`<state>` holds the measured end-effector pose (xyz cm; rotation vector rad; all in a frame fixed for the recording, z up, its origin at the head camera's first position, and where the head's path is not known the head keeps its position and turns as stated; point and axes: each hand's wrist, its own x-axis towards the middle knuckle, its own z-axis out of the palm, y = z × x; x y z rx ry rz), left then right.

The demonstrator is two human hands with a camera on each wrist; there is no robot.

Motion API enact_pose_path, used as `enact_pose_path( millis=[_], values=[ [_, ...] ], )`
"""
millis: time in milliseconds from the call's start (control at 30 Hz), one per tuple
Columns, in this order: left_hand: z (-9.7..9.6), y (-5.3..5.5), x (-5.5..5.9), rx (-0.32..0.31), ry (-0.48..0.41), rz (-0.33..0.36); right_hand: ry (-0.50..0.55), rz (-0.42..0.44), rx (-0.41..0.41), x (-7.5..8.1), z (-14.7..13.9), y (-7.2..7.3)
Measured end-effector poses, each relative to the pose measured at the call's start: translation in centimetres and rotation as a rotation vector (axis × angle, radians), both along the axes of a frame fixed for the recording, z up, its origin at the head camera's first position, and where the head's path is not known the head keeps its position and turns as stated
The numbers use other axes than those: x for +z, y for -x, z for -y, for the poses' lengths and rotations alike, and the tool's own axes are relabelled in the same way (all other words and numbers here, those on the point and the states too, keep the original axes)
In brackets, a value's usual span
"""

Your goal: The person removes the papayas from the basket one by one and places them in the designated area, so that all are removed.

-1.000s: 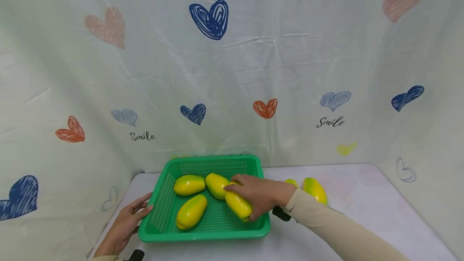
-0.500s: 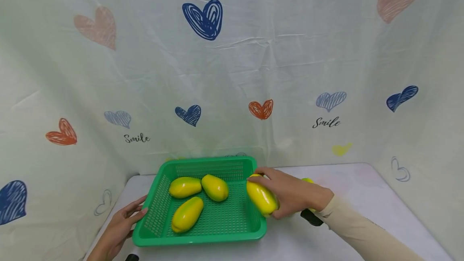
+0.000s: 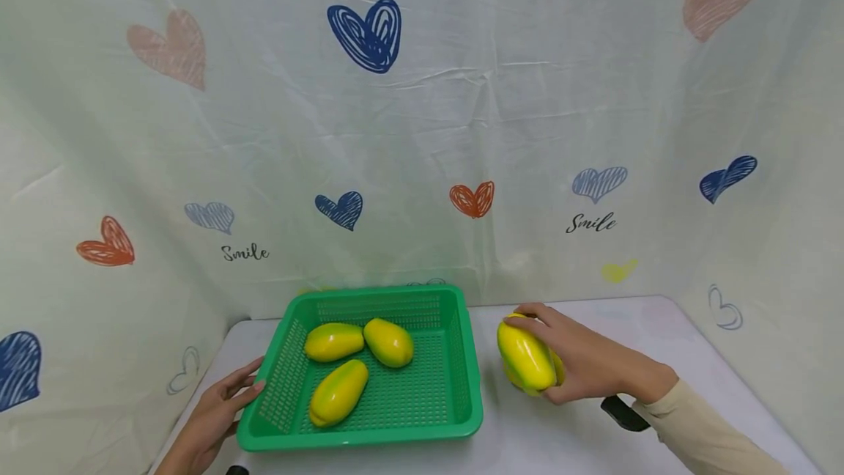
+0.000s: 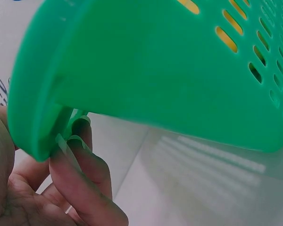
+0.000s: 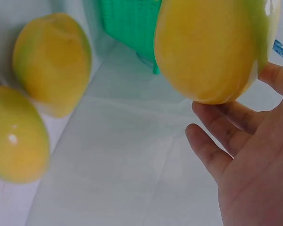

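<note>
My left hand (image 3: 214, 409) grips the left rim of a green plastic basket (image 3: 359, 442); in the left wrist view its fingers (image 4: 80, 174) curl under the rim. Inside the basket lie three yellow papayas with greenish streaks: one at the back left (image 3: 334, 341), one at the back middle (image 3: 389, 343), one in front (image 3: 338, 393). Right of the basket, my right hand (image 3: 587, 361) holds another papaya (image 3: 525, 354) by its ends, thumb and fingers around it. In the right wrist view this papaya (image 5: 212, 52) is raised over the table.
Two more papayas, one farther (image 5: 54, 61) and one nearer (image 5: 16, 136), lie on the table in the right wrist view; the held one largely hides them in the head view. The white table (image 3: 633, 343) meets a heart-printed curtain (image 3: 422, 130) behind and at both sides.
My right hand has lifted a papaya from the basket's right side and carried it right, past the rim, over the table. My left hand stays at the basket's left rim.
</note>
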<state>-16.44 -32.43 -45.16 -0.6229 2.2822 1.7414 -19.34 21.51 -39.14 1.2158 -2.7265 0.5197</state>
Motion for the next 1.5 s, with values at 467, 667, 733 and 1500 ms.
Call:
enact_pose_path(
  millis=[467,667,733,1500],
  values=[
    [0.4,0.0,0.2,-0.070,-0.012,0.022,0.006,-0.009,-0.205,-1.9,-6.2,-2.5],
    [0.5,-0.1,0.2,-0.074,-0.006,0.011,0.037,-0.026,-0.276,-2.8,-8.4,-3.2],
    [0.5,-0.2,0.1,-0.065,-0.004,0.007,0.045,-0.040,-0.293,-3.0,-9.0,-3.2],
    [0.1,-0.2,-0.2,-0.014,-0.011,-0.030,0.032,-0.019,-0.417,-6.9,-13.1,-2.5]
  ],
)
